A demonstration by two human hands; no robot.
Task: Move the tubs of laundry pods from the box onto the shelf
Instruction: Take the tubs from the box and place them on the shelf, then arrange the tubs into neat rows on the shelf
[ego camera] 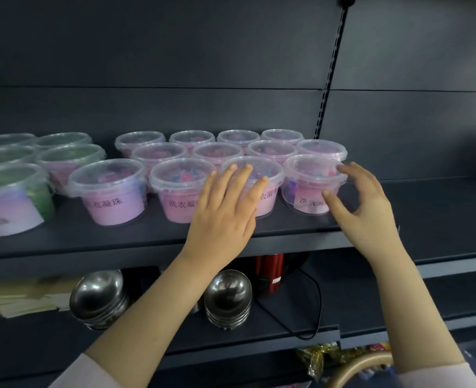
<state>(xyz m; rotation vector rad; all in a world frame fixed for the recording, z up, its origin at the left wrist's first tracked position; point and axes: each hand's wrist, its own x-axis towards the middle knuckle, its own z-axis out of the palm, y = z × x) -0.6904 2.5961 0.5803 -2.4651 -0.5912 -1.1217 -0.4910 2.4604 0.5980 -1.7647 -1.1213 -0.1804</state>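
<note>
Laundry-pod tub [312, 186]: upright, right end of front row on shelf [119, 236] | bearing: 10 o'clock of right hand [368, 203], the nearer | right hand cupped round it, thumb on wall, fingers at lid rim | left hand [225, 208] flat, fingers straight, on neighbouring tub [270, 198] at 9 o'clock.

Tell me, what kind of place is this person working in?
Probably a shop or stockroom. Dark metal racking with a slotted upright holds rows of identical tubs of laundry pods lined up on the shelf. Stacked steel bowls and a red kettle sit on the level below.
</note>
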